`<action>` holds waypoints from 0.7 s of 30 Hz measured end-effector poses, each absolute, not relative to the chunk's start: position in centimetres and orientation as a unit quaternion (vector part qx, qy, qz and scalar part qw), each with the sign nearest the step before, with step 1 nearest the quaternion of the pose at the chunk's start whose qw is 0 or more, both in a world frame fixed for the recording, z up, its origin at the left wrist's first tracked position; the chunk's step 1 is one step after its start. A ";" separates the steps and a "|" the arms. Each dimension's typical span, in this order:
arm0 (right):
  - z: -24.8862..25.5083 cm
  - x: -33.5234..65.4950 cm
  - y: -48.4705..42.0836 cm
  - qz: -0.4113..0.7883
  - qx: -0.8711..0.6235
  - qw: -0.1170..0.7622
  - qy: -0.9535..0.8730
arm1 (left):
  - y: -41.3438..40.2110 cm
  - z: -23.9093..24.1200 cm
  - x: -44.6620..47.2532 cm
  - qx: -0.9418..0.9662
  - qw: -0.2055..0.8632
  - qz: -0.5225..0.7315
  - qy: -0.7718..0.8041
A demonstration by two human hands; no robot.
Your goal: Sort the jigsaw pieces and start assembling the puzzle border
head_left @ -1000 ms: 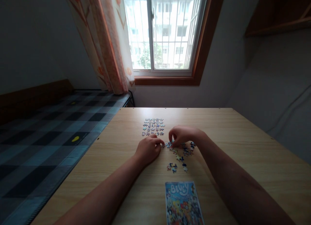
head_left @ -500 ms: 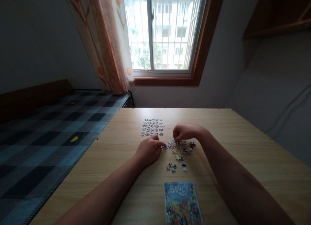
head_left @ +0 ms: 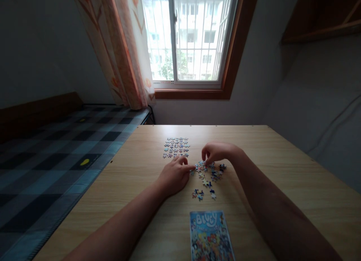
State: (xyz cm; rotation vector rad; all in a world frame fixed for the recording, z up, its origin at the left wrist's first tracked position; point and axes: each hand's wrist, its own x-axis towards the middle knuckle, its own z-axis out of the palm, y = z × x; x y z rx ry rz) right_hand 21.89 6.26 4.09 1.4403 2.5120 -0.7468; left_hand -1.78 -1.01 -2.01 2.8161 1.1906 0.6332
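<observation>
A loose pile of small jigsaw puzzle pieces [head_left: 216, 174] lies on the wooden table. At the pile's left edge is my left hand [head_left: 176, 174], its index finger stretched out and touching pieces there, the other fingers loosely bent. My right hand [head_left: 216, 152] reaches down to the far side of the pile, thumb and fingertips pinched close together at a puzzle piece, which the fingers partly hide. Beyond my left hand, puzzle pieces set out in rows [head_left: 176, 147] form a rough square block.
Nearer me are two small groups of pieces, one on the left [head_left: 197, 194] and one on the right [head_left: 213, 194]. A "Bluey" picture box or card [head_left: 211, 234] lies at the front of the table [head_left: 282, 170]. Left of it is a bed [head_left: 64, 170]; behind, a window [head_left: 197, 39].
My right hand's fingers have shifted and spread slightly, showing a gap behind the pinch. The left index finger has slid a little right, toward the pile. The view has shifted slightly.
</observation>
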 end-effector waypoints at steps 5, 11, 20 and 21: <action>3.9 21.5 6.1 -0.256 0.479 0.094 0.834 | -0.9 -2.1 -1.9 0.900 0.016 0.210 0.382; 3.6 20.9 5.8 -0.261 0.467 0.103 0.838 | -1.4 -1.7 -1.7 0.910 0.010 0.187 0.369; 3.5 21.7 6.1 -0.316 0.499 0.173 0.788 | -1.3 -2.0 -1.7 0.903 0.021 0.192 0.383; 3.6 21.8 6.1 -0.296 0.499 0.157 0.799 | -1.3 -2.0 -1.7 0.903 0.023 0.194 0.382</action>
